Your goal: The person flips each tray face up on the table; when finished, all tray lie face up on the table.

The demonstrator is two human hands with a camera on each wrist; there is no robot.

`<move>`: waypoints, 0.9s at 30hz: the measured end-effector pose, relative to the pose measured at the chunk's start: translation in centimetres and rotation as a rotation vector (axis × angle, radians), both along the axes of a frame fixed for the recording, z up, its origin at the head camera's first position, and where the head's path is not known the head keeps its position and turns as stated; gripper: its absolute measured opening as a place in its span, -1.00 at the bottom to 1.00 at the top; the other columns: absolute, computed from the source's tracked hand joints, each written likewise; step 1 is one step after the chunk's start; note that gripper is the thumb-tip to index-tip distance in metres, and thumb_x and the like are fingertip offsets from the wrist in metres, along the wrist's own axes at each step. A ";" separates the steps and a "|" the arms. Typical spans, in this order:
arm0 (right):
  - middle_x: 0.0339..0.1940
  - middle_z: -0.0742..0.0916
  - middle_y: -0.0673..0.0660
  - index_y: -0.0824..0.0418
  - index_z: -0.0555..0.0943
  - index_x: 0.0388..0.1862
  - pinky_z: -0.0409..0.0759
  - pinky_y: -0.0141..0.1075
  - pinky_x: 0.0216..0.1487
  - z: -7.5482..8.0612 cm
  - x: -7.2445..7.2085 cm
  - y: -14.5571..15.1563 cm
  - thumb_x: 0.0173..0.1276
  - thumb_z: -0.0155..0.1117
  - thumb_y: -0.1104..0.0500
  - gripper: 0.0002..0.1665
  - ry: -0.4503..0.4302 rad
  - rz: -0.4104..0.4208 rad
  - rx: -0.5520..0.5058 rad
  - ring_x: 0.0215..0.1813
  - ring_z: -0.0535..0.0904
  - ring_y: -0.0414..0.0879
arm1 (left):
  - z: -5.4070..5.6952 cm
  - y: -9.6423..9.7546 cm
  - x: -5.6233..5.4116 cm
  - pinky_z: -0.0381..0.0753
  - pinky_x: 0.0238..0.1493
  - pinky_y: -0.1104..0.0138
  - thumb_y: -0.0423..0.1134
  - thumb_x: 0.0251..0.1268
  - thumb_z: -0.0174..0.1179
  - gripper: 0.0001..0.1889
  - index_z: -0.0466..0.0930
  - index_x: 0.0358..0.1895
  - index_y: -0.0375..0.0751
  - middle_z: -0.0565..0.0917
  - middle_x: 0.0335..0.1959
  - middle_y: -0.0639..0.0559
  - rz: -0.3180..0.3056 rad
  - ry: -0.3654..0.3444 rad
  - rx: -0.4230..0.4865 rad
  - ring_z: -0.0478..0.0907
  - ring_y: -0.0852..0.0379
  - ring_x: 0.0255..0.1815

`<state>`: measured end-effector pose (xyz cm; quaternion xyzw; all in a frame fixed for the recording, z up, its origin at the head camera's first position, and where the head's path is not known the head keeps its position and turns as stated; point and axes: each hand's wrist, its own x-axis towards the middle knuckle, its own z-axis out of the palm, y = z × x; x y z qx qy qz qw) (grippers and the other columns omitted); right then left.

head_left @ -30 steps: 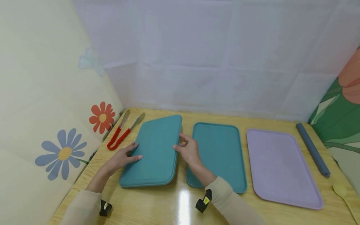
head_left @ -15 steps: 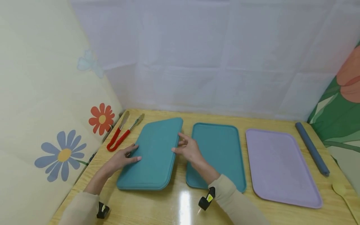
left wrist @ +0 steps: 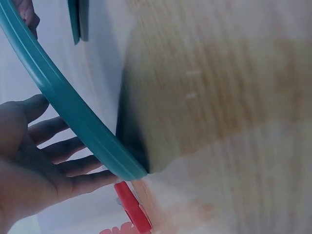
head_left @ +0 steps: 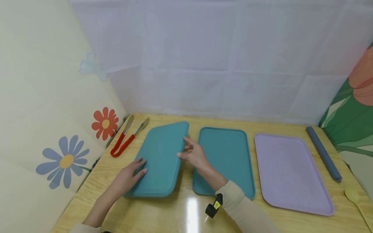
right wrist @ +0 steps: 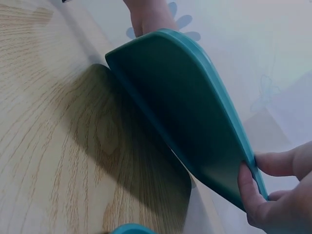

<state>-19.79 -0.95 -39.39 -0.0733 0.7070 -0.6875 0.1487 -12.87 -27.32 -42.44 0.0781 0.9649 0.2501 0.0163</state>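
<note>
A teal tray [head_left: 164, 152] leans with its right side raised and its left edge low at the table. My right hand [head_left: 196, 157] pinches the raised right rim. Thumb and fingers of the right hand [right wrist: 285, 195] sit on either side of the rim in the right wrist view. My left hand [head_left: 126, 179] rests on the tray's left part with fingers spread. Seen from the left wrist, the left hand's [left wrist: 44, 161] straight fingers touch the tray [left wrist: 78, 114]. The tray's underside [right wrist: 165, 107] is dark in the right wrist view. Whether it is a single tray or a stack, I cannot tell.
A second teal tray [head_left: 228, 158] lies flat to the right, under my right forearm. Beyond it are a lilac tray [head_left: 291, 173], a dark blue roll [head_left: 324, 153] and a yellow spoon [head_left: 352, 196]. Red-handled tongs [head_left: 125, 142] lie at the back left.
The tray has shifted slightly toward me and been lowered a little. My left hand has slid toward me along its left side. My right hand keeps its pinch on the rim.
</note>
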 end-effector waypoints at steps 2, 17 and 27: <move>0.05 0.55 0.35 0.24 0.28 0.46 0.66 -0.12 -0.08 -1.1 -0.6 -0.1 0.19 0.36 0.42 -0.15 -0.004 -0.001 -0.005 -0.18 0.61 -0.05 | 0.0 0.0 0.5 0.27 0.24 -0.23 -0.18 0.42 0.11 -0.48 0.37 0.30 -0.46 0.29 0.34 -0.46 0.007 -0.002 -0.011 0.21 -0.43 0.35; 0.02 0.57 0.25 0.09 0.31 0.46 0.64 -0.05 -0.04 -1.7 -1.0 -0.5 0.20 0.40 0.35 -0.15 0.002 -0.015 0.011 -0.13 0.62 -0.01 | 0.4 1.4 3.9 0.28 0.20 -0.28 0.18 0.28 0.15 -0.22 0.31 0.38 -0.35 0.26 0.39 -0.41 0.013 -0.028 -0.038 0.16 -0.48 0.35; 0.01 0.56 0.23 0.06 0.32 0.45 0.64 -0.13 -0.08 -1.2 -0.7 -0.6 0.19 0.41 0.32 -0.15 0.022 -0.028 0.028 -0.09 0.62 0.02 | 1.0 2.9 5.8 0.40 0.11 -0.26 0.10 0.06 0.37 -0.18 0.38 0.36 -0.26 0.32 0.38 -0.33 -0.039 0.054 -0.031 0.20 -0.53 0.31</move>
